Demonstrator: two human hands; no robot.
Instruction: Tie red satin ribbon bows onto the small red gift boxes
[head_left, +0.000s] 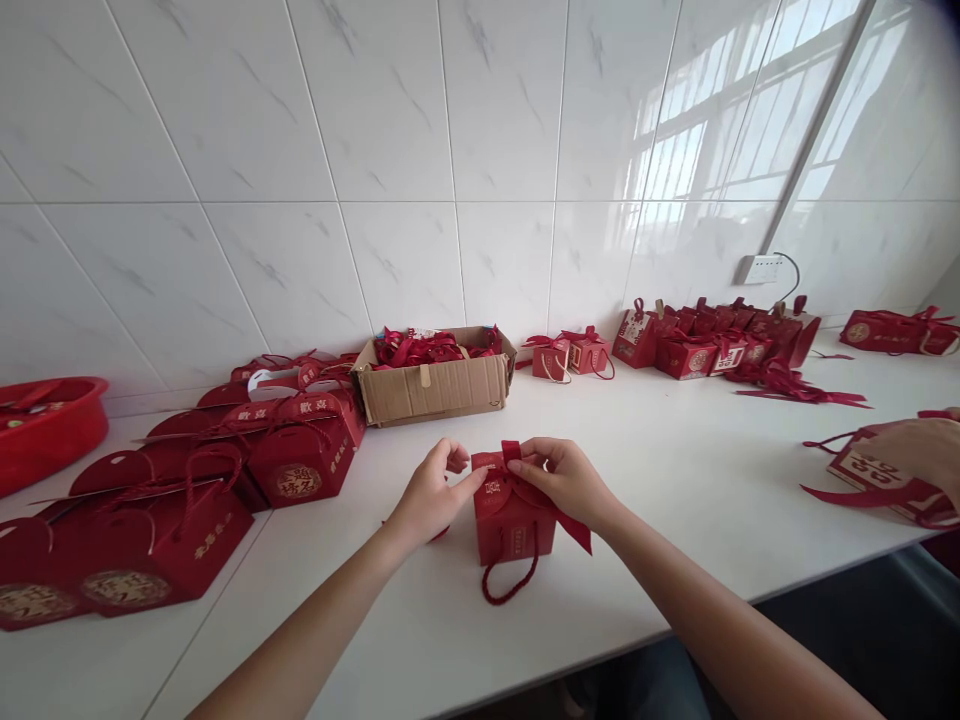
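A small red gift box [495, 530] with gold print stands upright on the white table in front of me. Its dark red cord handle [510, 598] hangs down over the near side. Across the top runs a red ribbon [576, 534], with a loop sticking up and a tail hanging at the right. My right hand [571, 480] pinches the ribbon at the loop. On the box's left, my left hand [431, 492] rests its thumb on the top flap, its fingers curled but apart from the thumb, with nothing seen between them.
Larger red gift boxes [300, 470] stand at left, near a red basin [52, 430]. A cardboard box [435, 392] of red ribbons sits by the tiled wall. More small boxes [682, 355] and loose ribbons [799, 383] lie right. A co-worker's hand [926, 450] covers another box.
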